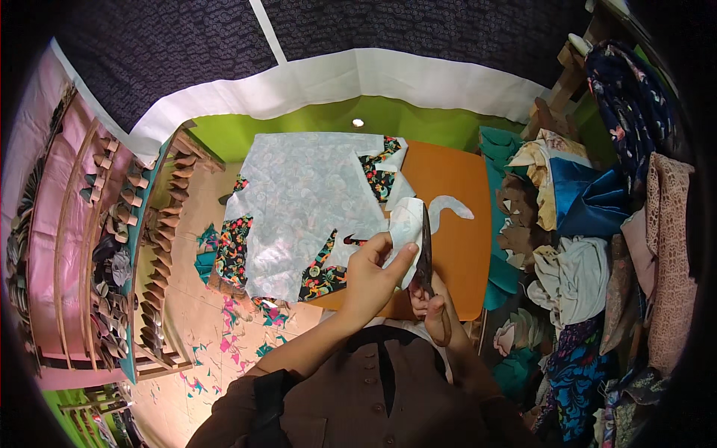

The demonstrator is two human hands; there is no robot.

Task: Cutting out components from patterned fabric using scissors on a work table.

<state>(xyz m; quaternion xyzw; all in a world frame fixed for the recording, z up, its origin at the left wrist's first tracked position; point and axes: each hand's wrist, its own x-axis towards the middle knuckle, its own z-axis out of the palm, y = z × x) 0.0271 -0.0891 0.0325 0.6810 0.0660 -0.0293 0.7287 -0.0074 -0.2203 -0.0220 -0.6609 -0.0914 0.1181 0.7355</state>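
The big piece of pale cloth (299,209) lies on my orange table (455,224). It is turned wrong side up, and its bright flower print peeks out at the edges. One end hangs off the table edge near me, on my left.

My left hand (373,276) is closed on a small white piece of cloth (407,224). I pinch it between my thumb and fingers and hold it up over the near edge of the table.

My right hand (432,306) is wrapped around the handles of the scissors (426,250). The scissors stand almost straight up and down in the picture. The tips point away from me, toward the far side of the table. I cannot tell if the blades are open or shut, because they look like one dark line.

The small white piece is taller than it is wide, and its long side runs the same way as the scissors, right beside them.

To cut well, I think I should keep the piece pulled flat and tight. I should keep my left thumb away from the blades. Slow snips would be best, turning the cloth and not the scissors.

A thin, curvy white cut-out (452,209) lies on the table just past the scissors.
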